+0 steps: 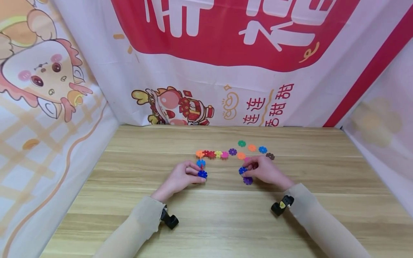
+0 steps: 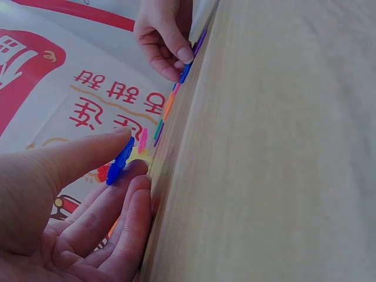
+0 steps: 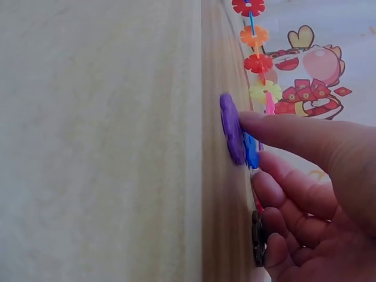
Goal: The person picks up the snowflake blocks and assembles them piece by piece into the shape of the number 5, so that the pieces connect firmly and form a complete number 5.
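Note:
My left hand (image 1: pixel 180 178) pinches a dark blue snowflake disc (image 1: pixel 202 174) between thumb and fingers, as the left wrist view also shows. This disc is at the near end of a linked chain, by a light blue disc (image 1: pixel 200 163). From an orange disc (image 1: pixel 200 153) the chain runs right through red discs (image 1: pixel 211 154) and a yellow disc (image 1: pixel 218 154) to a pink disc (image 1: pixel 224 154). My right hand (image 1: pixel 266 171) grips another blue disc (image 1: pixel 242 170) with its fingertips. Close by its thumb is a purple disc (image 3: pixel 233 129).
Loose discs lie behind the right hand: purple (image 1: pixel 232 152), orange (image 1: pixel 252 147), green (image 1: pixel 242 143), blue (image 1: pixel 262 149) and brown (image 1: pixel 270 156). A pink disc is partly hidden by that hand. Printed cloth (image 1: pixel 193 75) stands behind the wooden table (image 1: pixel 219 222) and along both sides.

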### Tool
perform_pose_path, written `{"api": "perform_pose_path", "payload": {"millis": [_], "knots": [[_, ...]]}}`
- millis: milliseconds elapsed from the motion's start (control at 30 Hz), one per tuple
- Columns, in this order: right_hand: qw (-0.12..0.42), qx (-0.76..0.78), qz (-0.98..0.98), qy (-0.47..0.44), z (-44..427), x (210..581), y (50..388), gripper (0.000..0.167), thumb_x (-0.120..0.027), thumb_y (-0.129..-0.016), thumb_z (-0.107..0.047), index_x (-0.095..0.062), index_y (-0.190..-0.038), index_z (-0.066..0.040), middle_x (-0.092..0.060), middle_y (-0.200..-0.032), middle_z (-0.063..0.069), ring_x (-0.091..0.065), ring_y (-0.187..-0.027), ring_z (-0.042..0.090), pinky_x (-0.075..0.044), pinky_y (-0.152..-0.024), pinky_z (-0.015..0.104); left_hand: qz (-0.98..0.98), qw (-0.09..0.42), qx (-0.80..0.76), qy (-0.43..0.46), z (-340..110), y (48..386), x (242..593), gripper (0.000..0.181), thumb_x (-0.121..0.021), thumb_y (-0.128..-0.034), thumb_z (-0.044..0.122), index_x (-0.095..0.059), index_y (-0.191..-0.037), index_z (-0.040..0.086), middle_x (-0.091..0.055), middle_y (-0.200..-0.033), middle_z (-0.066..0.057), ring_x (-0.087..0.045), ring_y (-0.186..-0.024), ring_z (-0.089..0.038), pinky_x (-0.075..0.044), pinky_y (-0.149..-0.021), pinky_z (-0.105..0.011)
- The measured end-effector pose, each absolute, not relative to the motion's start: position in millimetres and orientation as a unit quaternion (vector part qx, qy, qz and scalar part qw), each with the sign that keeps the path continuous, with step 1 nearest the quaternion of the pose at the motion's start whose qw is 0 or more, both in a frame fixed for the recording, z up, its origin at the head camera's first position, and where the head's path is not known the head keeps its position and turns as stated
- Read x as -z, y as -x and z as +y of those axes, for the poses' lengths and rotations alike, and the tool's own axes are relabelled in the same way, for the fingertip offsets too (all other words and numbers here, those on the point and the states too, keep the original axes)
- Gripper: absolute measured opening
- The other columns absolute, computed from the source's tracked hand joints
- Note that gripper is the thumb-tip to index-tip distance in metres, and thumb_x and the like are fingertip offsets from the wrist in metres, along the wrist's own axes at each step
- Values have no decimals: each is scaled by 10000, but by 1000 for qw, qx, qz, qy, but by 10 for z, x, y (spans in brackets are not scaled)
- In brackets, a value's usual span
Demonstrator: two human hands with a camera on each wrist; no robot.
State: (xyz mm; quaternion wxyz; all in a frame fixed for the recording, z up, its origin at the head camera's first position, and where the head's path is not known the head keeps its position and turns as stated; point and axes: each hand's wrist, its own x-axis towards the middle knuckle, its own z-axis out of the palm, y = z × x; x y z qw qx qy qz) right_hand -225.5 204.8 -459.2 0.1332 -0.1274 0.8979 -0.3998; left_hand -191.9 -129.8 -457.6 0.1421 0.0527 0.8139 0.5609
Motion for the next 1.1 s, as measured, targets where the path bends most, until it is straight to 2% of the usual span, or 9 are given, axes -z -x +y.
{"api": "perform_pose_path", "payload": {"millis": [300, 433, 767, 1100], "knots": [[126, 427, 885, 134, 2027, 4570, 2226, 214, -827, -879, -140, -683, -1036, -114, -658, -941, 39, -574, -845, 237, -508, -722, 354, 814, 144, -561, -48, -1296, 1929, 4582, 387, -898, -801, 167, -655, -1087, 72, -746, -933, -4, -683, -935, -171, -512, -892, -381], [118, 436, 881, 143, 1973, 4533, 2202, 150, -804, -902, -143, -721, -1026, -152, -674, -934, 20, -602, -842, 231, -534, -713, 352, 817, 144, -556, -43, -1298, 1928, 4579, 383, -902, -800, 192, -664, -1081, 89, -745, -926, 10, -678, -933, -158, -500, -904, -393], [99, 451, 872, 162, 1689, 4537, 2158, 95, -807, -907, -220, -785, -1000, -228, -722, -961, -68, -651, -894, 175, -552, -802, 374, 817, 144, -557, -41, -1290, 1934, 4593, 384, -899, -803, 191, -663, -1086, 83, -742, -930, 6, -676, -931, -159, -507, -907, -403], [88, 505, 839, 183, 1351, 4638, 2146, 145, -815, -884, -122, -802, -1020, -171, -746, -989, -41, -687, -912, 149, -576, -809, 311, 814, 146, -561, -42, -1284, 1934, 4597, 381, -894, -810, 180, -658, -1091, 77, -744, -943, -3, -679, -940, -165, -511, -921, -413]]}}
